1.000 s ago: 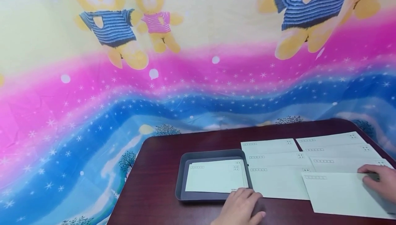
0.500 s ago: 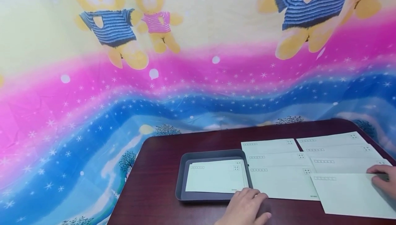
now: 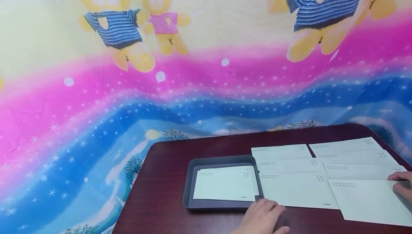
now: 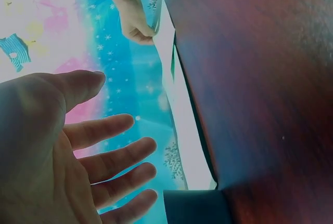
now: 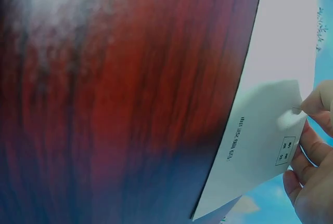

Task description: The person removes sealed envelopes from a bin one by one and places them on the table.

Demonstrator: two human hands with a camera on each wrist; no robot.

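Note:
In the head view my right hand (image 3: 402, 185) holds the upper edge of a pale envelope (image 3: 370, 202) at the table's front right. The right wrist view shows the thumb on the face of this envelope (image 5: 260, 135), with the fingers behind its edge. My left hand (image 3: 262, 217) hovers by the front right corner of a dark grey tray (image 3: 219, 206). Its fingers, seen in the left wrist view, are loosely spread with nothing in them; the palm (image 4: 57, 156) is bare. Inside the tray lies a small stack of envelopes (image 3: 222, 185).
Right of the tray, several envelopes (image 3: 296, 191) lie overlapping in a left column. A second overlapping column (image 3: 344, 152) runs toward the back right. They rest on a dark red-brown table (image 3: 164, 184). Behind it hangs a cloth printed with bears (image 3: 119, 30).
My right hand has slid to the right with the envelope, uncovering more of the left column's front envelope. My left hand has shifted slightly right, off the tray's corner.

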